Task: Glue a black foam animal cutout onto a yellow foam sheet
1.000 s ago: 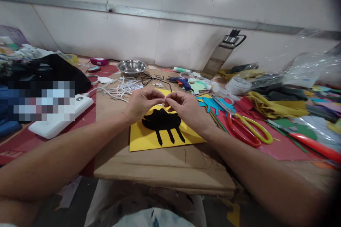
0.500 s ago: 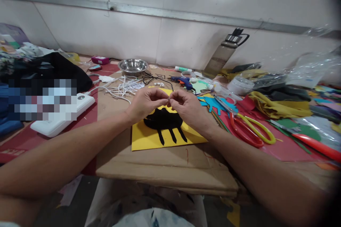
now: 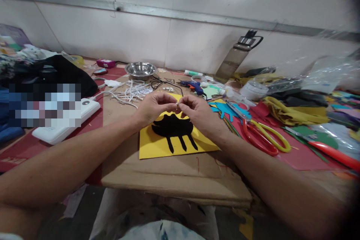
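Note:
My left hand and my right hand meet fingertip to fingertip above a yellow card. Both pinch one tiny pale object between thumbs and forefingers; I cannot make out what it is. A black cut-out shape with three legs is on the yellow card, partly hidden under my hands. The card lies on a sheet of brown cardboard.
Red-and-yellow scissors lie right of the card, amid coloured paper scraps. Behind are a blue glue gun, a steel bowl, white cord pieces and a bottle. A white power strip sits left.
My hands have stayed together over the card, with only slight finger movement on the tiny object. The view shifted a little between the first frame and now.

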### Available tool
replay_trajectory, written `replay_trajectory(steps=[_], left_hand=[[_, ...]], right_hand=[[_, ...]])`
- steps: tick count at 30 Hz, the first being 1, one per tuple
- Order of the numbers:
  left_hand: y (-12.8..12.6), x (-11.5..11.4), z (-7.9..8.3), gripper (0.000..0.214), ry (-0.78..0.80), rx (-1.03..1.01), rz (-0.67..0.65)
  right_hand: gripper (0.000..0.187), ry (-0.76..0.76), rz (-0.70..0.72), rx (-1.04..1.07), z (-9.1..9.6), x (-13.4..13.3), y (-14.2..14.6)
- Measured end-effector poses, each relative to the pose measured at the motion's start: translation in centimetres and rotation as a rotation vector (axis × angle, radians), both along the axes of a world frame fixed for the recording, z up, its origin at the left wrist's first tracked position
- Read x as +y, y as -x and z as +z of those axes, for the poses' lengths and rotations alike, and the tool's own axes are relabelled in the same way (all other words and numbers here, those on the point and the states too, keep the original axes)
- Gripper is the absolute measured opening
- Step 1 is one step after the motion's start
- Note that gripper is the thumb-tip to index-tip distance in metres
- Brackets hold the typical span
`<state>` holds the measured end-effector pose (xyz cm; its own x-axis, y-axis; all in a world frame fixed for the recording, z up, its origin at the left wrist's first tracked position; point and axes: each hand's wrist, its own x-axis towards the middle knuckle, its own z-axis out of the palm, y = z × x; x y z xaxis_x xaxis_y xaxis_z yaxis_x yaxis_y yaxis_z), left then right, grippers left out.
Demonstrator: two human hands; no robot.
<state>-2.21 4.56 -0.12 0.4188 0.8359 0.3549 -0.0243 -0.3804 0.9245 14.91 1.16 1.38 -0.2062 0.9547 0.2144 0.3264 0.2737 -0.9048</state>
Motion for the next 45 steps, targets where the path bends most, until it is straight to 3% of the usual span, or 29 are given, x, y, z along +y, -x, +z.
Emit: replay_trajectory(steps=[6, 31, 45], left_hand=[[0.13, 0.29, -0.24, 0.007, -0.015, 0.001, 0.07], [-0.1, 0.54, -0.59, 0.013, 0.087, -0.004, -0.024], [0.06, 0.83, -0.12, 0.025, 0.058, -0.028, -0.076]], right_hand=[[0.015, 0.095, 0.055, 0.11, -0.26, 0.21, -0.08], [0.013, 0.132, 0.028, 0.124, -0.65, 0.52, -0.25], [0.007, 0.033, 0.133, 0.179, -0.04, 0.12, -0.21]])
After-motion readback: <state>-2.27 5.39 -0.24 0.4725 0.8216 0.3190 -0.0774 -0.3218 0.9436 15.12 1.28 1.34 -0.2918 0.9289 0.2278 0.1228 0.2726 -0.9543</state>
